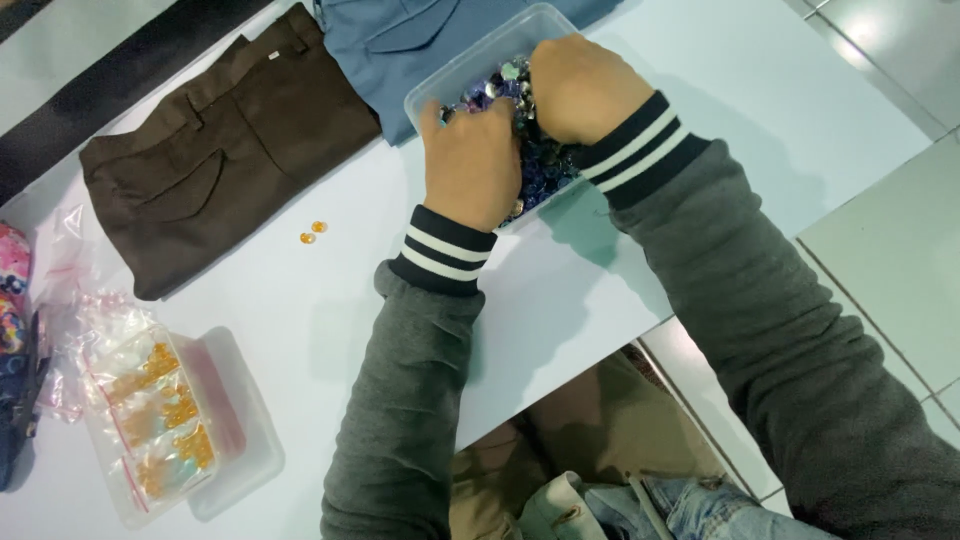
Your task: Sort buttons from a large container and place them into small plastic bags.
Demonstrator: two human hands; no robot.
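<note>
Both my hands are inside a clear plastic box (452,72) that stands on the white table (330,330). The box holds several small buttons or beads (545,170), mostly blue, purple and silver. My left hand (470,165) lies palm down over the beads with its fingers curled into them. My right hand (578,88) digs into the pile from the far side, fingers bent down. What each hand's fingers hold is hidden among the beads. Two small orange beads (313,233) lie loose on the table to the left of the box.
Folded brown trousers (215,150) and a folded blue garment (400,40) lie at the table's far side. At the near left a clear lid (240,440) holds small bags of orange beads (150,410). A floral pouch (12,300) sits at the left edge. Tiled floor lies to the right.
</note>
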